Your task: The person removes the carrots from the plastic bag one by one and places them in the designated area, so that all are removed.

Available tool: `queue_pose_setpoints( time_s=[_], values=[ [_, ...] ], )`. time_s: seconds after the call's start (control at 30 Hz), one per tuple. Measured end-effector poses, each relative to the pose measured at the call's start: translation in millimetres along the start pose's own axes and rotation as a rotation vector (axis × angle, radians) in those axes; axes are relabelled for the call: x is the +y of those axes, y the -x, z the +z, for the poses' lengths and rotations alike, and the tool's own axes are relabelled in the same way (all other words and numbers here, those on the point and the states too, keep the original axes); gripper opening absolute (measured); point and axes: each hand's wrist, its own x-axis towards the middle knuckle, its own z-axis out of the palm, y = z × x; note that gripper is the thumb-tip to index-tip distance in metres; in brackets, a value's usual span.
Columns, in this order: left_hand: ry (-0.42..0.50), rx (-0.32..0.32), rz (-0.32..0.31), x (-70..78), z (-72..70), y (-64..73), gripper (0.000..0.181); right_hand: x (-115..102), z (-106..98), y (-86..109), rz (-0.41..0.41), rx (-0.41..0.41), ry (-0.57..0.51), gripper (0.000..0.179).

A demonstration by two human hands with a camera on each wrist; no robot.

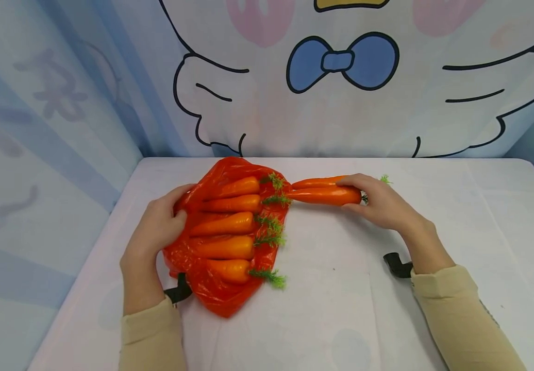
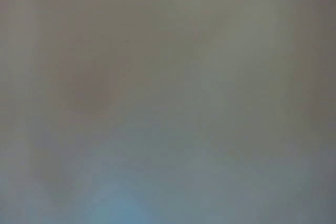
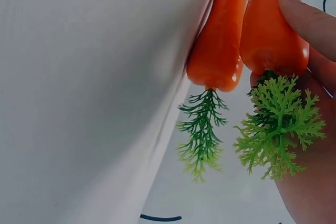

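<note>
A red plastic bag lies spread on the left half of the table, with several glossy carrots on it, their frilly green tops pointing right. My left hand grips the bag's left edge, thumb on top. To the right of the bag, my right hand holds a carrot near its leafy end, thumb against its side. Close alongside is another carrot; whether the fingers also hold it I cannot tell. Both carrots' tips point left and meet the bag's right edge. The left wrist view is a blur.
The white-covered table ends at a curtain printed with a cartoon figure and blue bow. More pale blue fabric hangs along the left side. Dark wrist-worn pieces stick out near the sleeves.
</note>
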Motion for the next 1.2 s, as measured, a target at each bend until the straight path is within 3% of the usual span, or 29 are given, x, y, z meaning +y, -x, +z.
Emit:
queue_pose_setpoints(
  time_s=[0.23,0.63,1.2],
  values=[
    [0.003,-0.009,-0.012,-0.9,0.0,0.2,0.058,7.3,0.2,1.4,0.004,0.003,0.011,0.047],
    [-0.003,-0.007,-0.001,-1.2,-1.2,0.4,0.058,7.5,0.4,2.2,0.141,-0.093,0.008,0.05],
    [-0.001,-0.014,0.0,1.2,-0.1,1.3,0.058,5.1,1.0,4.1,0.182,-0.129,0.031,0.049]
  ],
)
